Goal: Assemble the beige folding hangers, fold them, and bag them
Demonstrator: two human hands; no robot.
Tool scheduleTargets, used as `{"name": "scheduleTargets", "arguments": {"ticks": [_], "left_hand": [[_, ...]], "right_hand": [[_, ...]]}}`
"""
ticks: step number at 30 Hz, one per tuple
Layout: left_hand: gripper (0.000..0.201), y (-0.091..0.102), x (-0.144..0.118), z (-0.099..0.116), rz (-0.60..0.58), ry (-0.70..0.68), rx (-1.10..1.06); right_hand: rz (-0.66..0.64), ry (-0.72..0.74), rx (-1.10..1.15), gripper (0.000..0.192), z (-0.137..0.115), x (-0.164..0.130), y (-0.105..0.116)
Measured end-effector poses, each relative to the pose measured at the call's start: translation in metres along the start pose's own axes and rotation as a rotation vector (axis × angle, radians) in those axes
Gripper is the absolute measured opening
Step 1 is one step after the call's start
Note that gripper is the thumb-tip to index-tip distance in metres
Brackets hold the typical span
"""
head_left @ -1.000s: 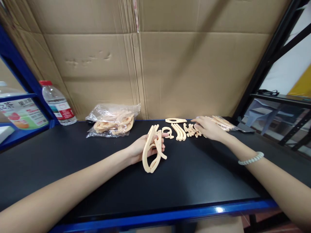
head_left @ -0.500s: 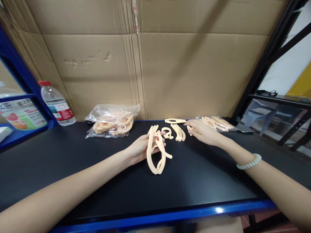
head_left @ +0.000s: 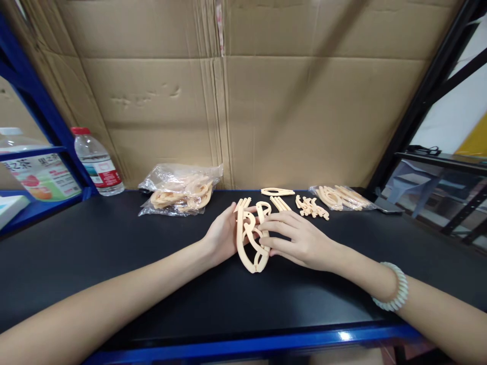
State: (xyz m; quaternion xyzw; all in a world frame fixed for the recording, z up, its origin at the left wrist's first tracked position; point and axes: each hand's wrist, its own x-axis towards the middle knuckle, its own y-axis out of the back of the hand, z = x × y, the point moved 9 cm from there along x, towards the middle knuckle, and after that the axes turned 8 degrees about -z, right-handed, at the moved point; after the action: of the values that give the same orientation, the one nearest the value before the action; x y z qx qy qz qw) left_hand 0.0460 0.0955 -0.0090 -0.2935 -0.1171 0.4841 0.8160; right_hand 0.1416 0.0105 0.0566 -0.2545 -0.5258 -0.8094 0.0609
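My left hand [head_left: 222, 235] is closed round a cream plastic folding hanger [head_left: 241, 243], its arms folded into a narrow loop above the black table. My right hand [head_left: 300, 238] grips the loop's right side, fingers across the front. A curved piece crosses the inside of the loop; whether it is joined there I cannot tell. Just behind, a cream hook [head_left: 263, 205] shows in part, and several long arm pieces [head_left: 280, 204] are partly covered by my right hand. Small curved pieces [head_left: 312, 207] lie in a heap to the right. Another folded hanger [head_left: 277, 192] lies at the back.
A clear bag of cream parts [head_left: 178, 195] lies at the back left, and a second bag [head_left: 342, 197] at the back right beside a dark flat object [head_left: 388, 205]. A water bottle [head_left: 99, 165] stands far left. Cardboard [head_left: 304, 111] walls off the table's back.
My right hand has come back from the small pieces at the rear to the hanger and now grips its right side. My left hand still holds the hanger.
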Motion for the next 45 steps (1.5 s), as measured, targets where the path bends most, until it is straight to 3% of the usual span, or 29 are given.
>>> {"name": "scheduleTargets", "arguments": {"ticks": [2, 5, 9, 12, 19, 22, 25, 41, 45], "left_hand": [[0.046, -0.003, -0.002, 0.000, -0.024, -0.023, 0.058], [0.027, -0.010, -0.006, 0.003, -0.071, -0.110, 0.351], [0.018, -0.015, -0.013, 0.011, -0.040, -0.261, 0.804], [0.017, -0.017, -0.015, 0.015, -0.039, -0.318, 0.911], [0.026, -0.009, -0.016, 0.016, 0.037, -0.322, 0.803], [0.030, -0.006, -0.015, 0.013, 0.059, -0.306, 0.744], [0.034, -0.006, -0.014, 0.009, 0.045, -0.271, 0.693], [0.033, -0.006, -0.009, 0.000, -0.006, -0.184, 0.576], [0.024, -0.002, -0.008, 0.001, 0.034, -0.168, 0.520]], "right_hand": [[0.026, 0.005, -0.033, 0.015, -0.001, 0.000, 0.002], [0.005, 0.000, -0.052, 0.016, -0.001, 0.000, -0.001], [-0.142, -0.003, -0.063, 0.016, 0.001, -0.001, -0.013], [-0.239, -0.021, -0.055, 0.017, 0.007, -0.003, -0.022], [-0.403, -0.189, -0.014, 0.015, 0.021, -0.011, -0.039], [-0.402, -0.250, 0.019, 0.005, 0.023, -0.012, -0.040], [-0.383, -0.278, -0.019, 0.011, 0.024, -0.011, -0.039], [-0.292, -0.172, -0.092, 0.024, 0.016, -0.007, -0.031], [-0.261, -0.125, -0.129, 0.028, 0.011, -0.005, -0.027]]}}
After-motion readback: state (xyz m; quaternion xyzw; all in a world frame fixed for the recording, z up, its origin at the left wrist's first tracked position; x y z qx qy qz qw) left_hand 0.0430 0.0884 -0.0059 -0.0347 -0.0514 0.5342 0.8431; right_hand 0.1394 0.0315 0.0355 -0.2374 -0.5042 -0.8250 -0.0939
